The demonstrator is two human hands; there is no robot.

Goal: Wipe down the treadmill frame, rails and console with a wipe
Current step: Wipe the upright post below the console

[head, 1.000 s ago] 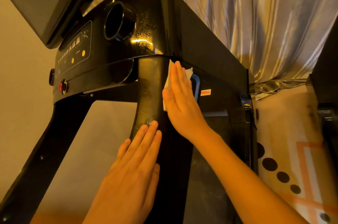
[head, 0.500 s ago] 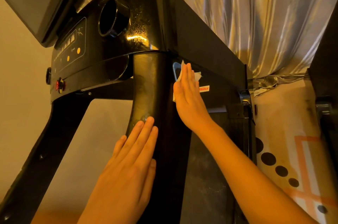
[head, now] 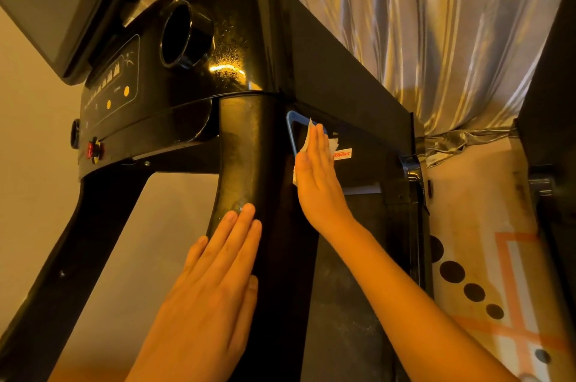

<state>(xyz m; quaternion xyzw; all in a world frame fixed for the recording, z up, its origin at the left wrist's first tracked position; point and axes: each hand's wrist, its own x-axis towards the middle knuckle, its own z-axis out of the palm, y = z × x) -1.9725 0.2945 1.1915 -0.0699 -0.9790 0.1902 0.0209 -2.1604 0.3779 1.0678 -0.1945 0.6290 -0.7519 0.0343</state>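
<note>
Frame underway, console likely to come!
Your right hand (head: pixel 318 176) presses the wipe (head: pixel 307 140) flat beside the upright (head: pixel 246 148); left hand (head: pixel 215 275) rests flat; console (head: pixel 224 48) looks speckled.

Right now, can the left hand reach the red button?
Probably yes. The left hand lies flat on the upright, holding nothing, and only open space shows between it and the red button up-left.

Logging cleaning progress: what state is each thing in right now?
left hand: open, flat on the upright.
right hand: open, pressing the wipe on the frame.
wipe: crumpled, pinned under the right hand, edges showing.
upright: smudged.
console top: speckled beside the cup holder.
screen: dark.
</note>
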